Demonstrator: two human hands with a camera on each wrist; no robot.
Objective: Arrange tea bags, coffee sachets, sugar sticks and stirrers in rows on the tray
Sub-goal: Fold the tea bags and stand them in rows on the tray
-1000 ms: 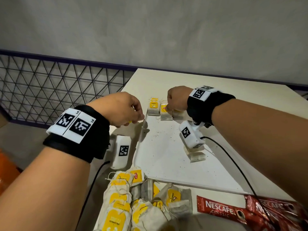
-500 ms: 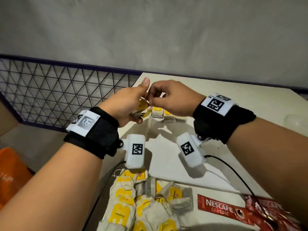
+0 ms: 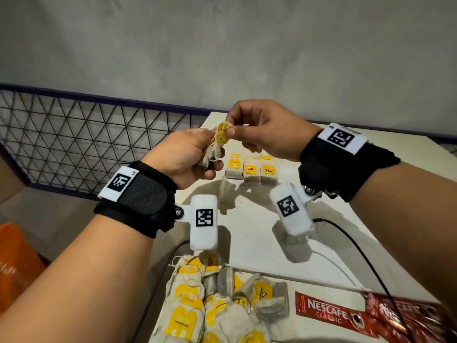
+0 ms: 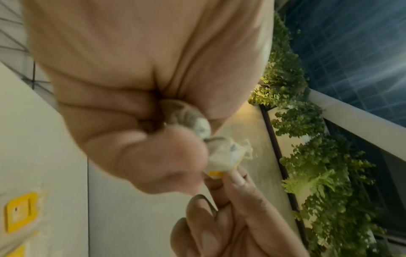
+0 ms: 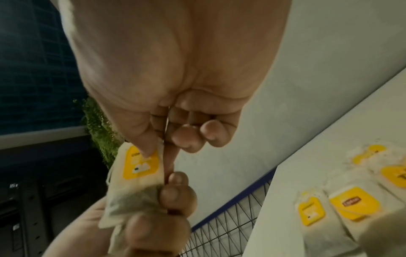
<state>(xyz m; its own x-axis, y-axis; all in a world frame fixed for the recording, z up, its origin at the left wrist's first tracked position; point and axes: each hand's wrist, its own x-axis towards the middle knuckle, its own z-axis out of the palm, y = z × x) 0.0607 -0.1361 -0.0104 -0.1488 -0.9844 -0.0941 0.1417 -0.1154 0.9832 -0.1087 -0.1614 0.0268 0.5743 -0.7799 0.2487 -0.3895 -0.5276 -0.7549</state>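
Both hands are raised above the far left corner of the white tray [image 3: 252,233]. My left hand [image 3: 197,154] grips the crumpled body of a tea bag [image 3: 212,153], also seen in the left wrist view [image 4: 193,121] and the right wrist view [image 5: 129,200]. My right hand [image 3: 247,129] pinches the bag's yellow tag [image 3: 222,134] between thumb and forefinger; the tag [image 5: 140,165] shows close up. Three tea bags [image 3: 251,169] lie side by side in a row at the tray's far end, visible too as a row [image 5: 349,207] in the right wrist view.
A heap of loose tea bags [image 3: 210,300] lies on the table in front of the tray. Red Nescafe coffee sachets [image 3: 333,315] lie at the near right. A black cable [image 3: 358,253] crosses the tray's right side. A wire mesh fence [image 3: 74,134] runs on the left.
Both hands rose from the tray's far end and met above it. The right hand left the row and took hold of the tag of the tea bag held by the left hand.
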